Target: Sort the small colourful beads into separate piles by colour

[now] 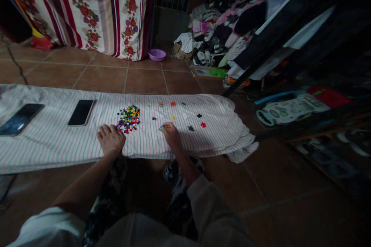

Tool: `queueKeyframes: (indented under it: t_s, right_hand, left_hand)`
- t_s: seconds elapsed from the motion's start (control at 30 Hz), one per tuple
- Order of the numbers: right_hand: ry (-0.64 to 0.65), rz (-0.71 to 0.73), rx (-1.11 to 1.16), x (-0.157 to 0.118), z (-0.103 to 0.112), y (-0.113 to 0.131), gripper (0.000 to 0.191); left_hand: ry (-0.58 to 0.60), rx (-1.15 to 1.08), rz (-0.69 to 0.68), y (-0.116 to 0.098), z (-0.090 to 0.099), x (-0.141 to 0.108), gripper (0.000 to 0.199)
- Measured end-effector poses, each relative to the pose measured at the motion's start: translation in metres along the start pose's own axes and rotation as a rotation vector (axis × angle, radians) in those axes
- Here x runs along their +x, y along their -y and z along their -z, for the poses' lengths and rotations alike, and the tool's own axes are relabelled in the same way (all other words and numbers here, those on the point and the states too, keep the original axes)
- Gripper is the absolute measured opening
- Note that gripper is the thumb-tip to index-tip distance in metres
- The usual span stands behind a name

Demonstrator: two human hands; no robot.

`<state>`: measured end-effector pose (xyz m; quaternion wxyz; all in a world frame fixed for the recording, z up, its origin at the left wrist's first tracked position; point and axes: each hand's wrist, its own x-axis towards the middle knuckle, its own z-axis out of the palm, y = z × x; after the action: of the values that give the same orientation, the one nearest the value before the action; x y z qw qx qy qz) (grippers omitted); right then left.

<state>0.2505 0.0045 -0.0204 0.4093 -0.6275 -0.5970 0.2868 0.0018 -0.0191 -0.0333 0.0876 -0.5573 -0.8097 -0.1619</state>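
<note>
My left hand lies on the striped cloth with its fingers resting flat, at the near left edge of a pile of small multicoloured pieces. My right hand has its thumb and forefinger pinched together beside a small group of grey pieces; whatever is between the fingertips is too small to make out. Little single-colour groups lie around and beyond it: brown pieces, yellow pieces, orange pieces, red pieces, dark grey pieces and black pieces.
Two phones, a dark one and another, lie on the striped cloth to the left. Beyond are a purple basin, a floral curtain and heaped clothes. Dark slanting bars stand at right.
</note>
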Motion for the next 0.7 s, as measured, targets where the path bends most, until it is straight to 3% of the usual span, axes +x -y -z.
queueKeyframes:
  t_s: [0.33,0.57,0.7]
  right_hand:
    - [-0.307,-0.137,-0.117,0.014,0.088,-0.061,0.030]
    - [-0.360,-0.130,-0.125,0.014,0.107,-0.080,0.031]
    - [-0.394,-0.116,-0.146,0.030,0.114,-0.088,0.031]
  left_hand:
    - [-0.005,-0.002,-0.014,-0.002,0.004,-0.001,0.044]
    - [-0.028,0.006,-0.011,-0.004,0.006,-0.001,0.043]
    - [-0.021,0.009,-0.010,-0.004,0.006,-0.001,0.042]
